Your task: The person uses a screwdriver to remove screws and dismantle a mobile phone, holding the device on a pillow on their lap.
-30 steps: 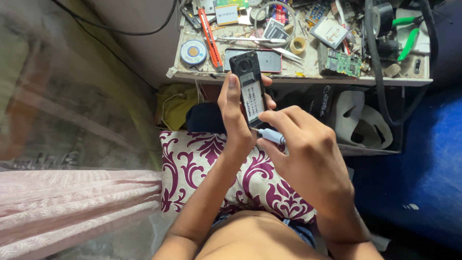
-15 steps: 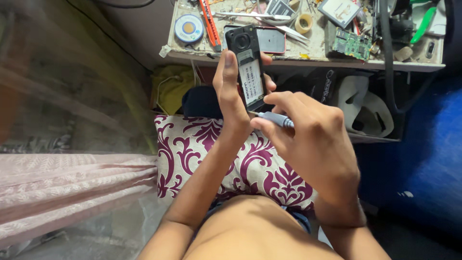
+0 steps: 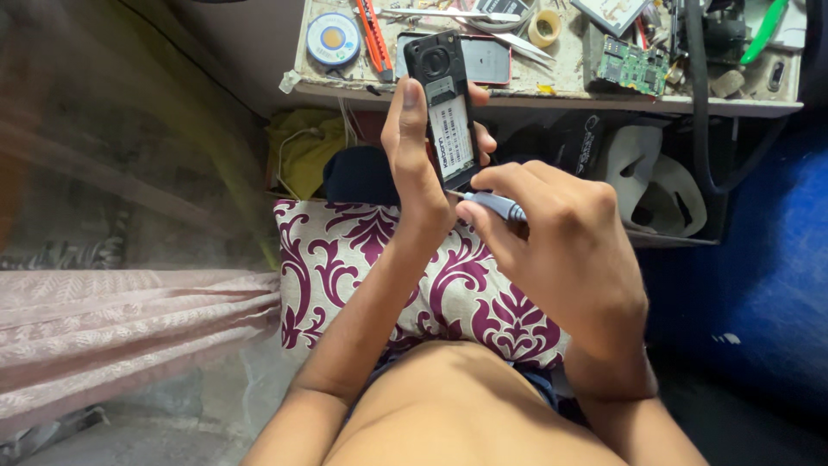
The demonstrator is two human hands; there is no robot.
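black phone [image 3: 446, 110] and screwdriver [image 3: 495, 205] in hands

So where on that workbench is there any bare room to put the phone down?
Little. The workbench is crowded from the solder reel past the tape roll to the green circuit board. Only its bare front edge, right of the board, looks free. The patterned cushion, left of the left hand, is bare. The right hand grips a tool.

One opened mobile phone [image 3: 444, 108], one screwdriver [image 3: 493, 205], one solder-wire reel [image 3: 333, 38], one tape roll [image 3: 544, 28], one green circuit board [image 3: 634, 66], one patterned cushion [image 3: 345, 259].
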